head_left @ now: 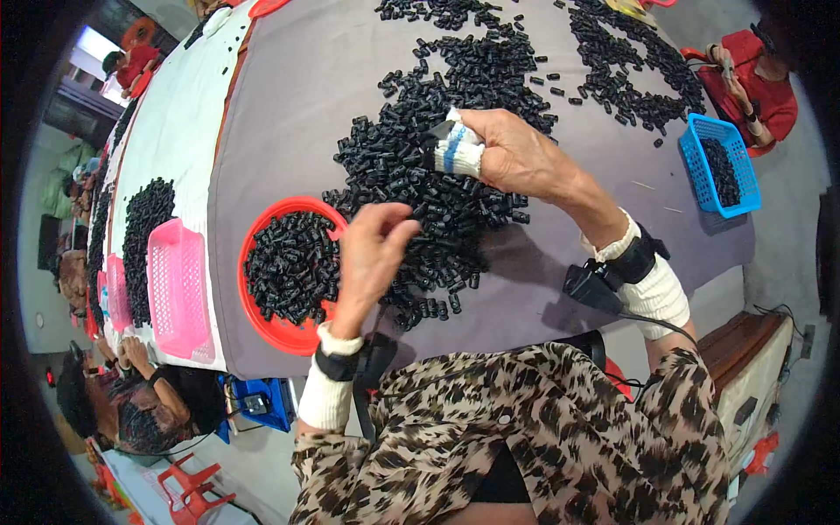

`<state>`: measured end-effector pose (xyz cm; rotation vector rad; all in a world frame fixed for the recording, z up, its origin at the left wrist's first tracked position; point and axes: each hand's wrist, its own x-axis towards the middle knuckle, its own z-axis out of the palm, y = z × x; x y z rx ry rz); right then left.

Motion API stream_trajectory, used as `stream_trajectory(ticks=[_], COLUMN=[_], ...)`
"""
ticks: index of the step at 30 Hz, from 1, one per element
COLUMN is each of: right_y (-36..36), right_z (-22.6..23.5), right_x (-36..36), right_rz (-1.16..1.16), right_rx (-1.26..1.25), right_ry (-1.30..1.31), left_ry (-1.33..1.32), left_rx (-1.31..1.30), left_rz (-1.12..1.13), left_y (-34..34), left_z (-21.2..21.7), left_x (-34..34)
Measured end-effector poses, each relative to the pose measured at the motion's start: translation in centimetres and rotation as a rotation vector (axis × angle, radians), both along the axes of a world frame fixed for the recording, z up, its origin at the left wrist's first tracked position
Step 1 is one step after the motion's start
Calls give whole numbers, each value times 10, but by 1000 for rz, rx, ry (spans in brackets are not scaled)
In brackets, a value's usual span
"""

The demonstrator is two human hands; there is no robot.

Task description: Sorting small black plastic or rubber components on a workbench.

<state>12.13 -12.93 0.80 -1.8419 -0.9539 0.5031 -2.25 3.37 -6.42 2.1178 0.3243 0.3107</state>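
A large heap of small black cylindrical plastic parts (437,96) spreads over the grey cloth in front of me. My right hand (525,162) is closed above the heap. White knit wrapping with a blue stripe (462,149) covers its fingertips, and a small grey pointed tip pokes out beside it; what the fingers grip is mostly hidden. Slightly blurred, my left hand (372,258) hovers between the heap and a round red basin (289,343). Its thumb and forefinger stand apart with nothing seen between them. The basin holds many of the same black parts.
Pink baskets (179,289) stand at the left by another black pile. A blue basket (713,162) with black parts sits at the right edge. Co-workers sit left and right. A black device and cable (595,289) hang at my right wrist. More parts (630,66) lie far right.
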Motion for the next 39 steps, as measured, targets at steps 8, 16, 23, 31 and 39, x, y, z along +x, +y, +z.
stream_trajectory(ticks=[8, 16, 23, 31, 39], right_y=[-28, -22, 10, 21, 27], right_z=[0, -2, 35, 46, 56], right_x=[2, -6, -36, -52, -55], right_rz=[-50, -28, 132, 125, 111], right_rx=[-64, 13, 176, 225, 198], right_ry=[29, 108, 42, -71, -106], left_ry=[38, -39, -264, -316, -333], left_rx=[567, -724, -790, -1029, -1095], left_rz=[-190, -148, -207, -232, -260], left_y=[-40, -1, 10, 8, 13], left_z=[-34, 32, 79, 92, 96], left_x=[35, 23, -1, -10, -14])
